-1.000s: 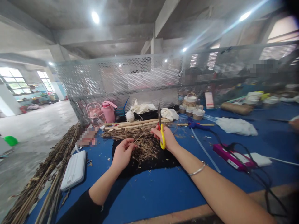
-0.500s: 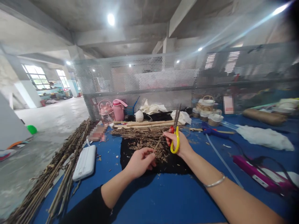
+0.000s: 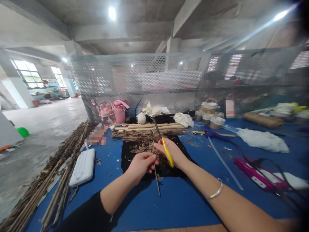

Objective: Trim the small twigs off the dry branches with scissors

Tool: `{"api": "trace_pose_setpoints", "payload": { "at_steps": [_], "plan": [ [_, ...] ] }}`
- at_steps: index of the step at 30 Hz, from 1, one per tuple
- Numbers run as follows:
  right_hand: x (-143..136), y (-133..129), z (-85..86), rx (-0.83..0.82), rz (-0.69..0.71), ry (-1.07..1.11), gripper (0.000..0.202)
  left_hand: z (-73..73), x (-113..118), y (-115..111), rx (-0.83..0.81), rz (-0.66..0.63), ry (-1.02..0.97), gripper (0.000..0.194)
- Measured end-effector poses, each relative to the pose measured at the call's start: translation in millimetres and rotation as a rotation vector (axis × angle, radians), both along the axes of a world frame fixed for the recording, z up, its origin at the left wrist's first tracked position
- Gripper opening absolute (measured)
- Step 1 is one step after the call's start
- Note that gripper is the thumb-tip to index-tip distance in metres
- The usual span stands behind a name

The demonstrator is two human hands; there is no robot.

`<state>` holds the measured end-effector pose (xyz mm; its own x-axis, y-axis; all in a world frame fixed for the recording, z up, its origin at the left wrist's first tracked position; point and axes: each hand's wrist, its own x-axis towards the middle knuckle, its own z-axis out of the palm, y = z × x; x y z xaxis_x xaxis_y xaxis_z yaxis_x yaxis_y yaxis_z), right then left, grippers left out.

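Observation:
My left hand (image 3: 142,166) pinches a thin dried stalk (image 3: 157,183), whose lower end sticks out toward me over the blue table (image 3: 135,209). Close beside it, my right hand (image 3: 172,153) is wrapped round scissors with yellow handles (image 3: 167,151); their dark blades point up and away. The right fingertips are near the stalk's upper part, but whether they touch it is hidden. Beneath both hands lies a black cloth (image 3: 126,161) with dried plant bits (image 3: 142,146) heaped on it. A row of dried stalks (image 3: 130,134) lies along the cloth's far edge.
Long bundles of dried stalks (image 3: 55,174) lie at the left edge beside a white power bank (image 3: 83,167). Behind are pale sticks (image 3: 147,126), a pink bottle (image 3: 119,112) and small baskets (image 3: 210,112). At right are a blue glue gun (image 3: 214,134) and a magenta device (image 3: 260,177).
The right hand with the scissors has come down and left, closer to the left hand. The stalk now points down toward me instead of up between the hands. The view has shifted slightly.

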<state>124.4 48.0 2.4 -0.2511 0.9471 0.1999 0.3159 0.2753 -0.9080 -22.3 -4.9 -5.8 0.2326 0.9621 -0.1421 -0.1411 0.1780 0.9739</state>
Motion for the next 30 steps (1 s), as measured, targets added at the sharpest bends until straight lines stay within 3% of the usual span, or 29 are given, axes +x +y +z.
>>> {"api": "trace_pose_setpoints", "payload": {
  "at_steps": [4,11,23,30],
  "plan": [
    [3,-1,0.3,0.063,-0.045,-0.198,0.037,4.7,-4,3,0.079,0.167,-0.062,0.039],
    [9,-3,-4.3,0.05,0.065,-0.41,0.043,4.6,-4,3,0.147,0.264,-0.054,0.042],
    [7,-15,5.4,0.1,0.112,-0.446,0.044,4.3,-4,0,0.2,0.213,0.041,0.029],
    [5,-16,5.9,0.112,0.104,-0.437,0.043,5.5,-1,-1,0.191,0.251,-0.001,0.027]
  ]
}}
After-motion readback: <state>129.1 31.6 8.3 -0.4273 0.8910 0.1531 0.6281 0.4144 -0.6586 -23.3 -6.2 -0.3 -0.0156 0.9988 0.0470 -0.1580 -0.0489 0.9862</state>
